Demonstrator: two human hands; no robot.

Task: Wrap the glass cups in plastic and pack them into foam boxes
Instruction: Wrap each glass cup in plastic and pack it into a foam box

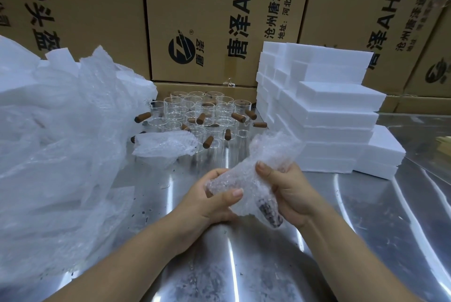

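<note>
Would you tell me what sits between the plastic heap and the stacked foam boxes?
In the head view, unwrapped glass cups stand there, with a bubble-wrap bundle in front.

Brown cardboard cartons [207,8] with black lettering fill the upper frame; a reflective, dark-flecked steel tabletop [366,228] spans the lower frame.

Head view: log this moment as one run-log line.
stage: wrapping | left hand: grips bubble-wrapped cup | right hand: grips same cup | foam boxes: stacked right | unwrapped cups: behind
</note>
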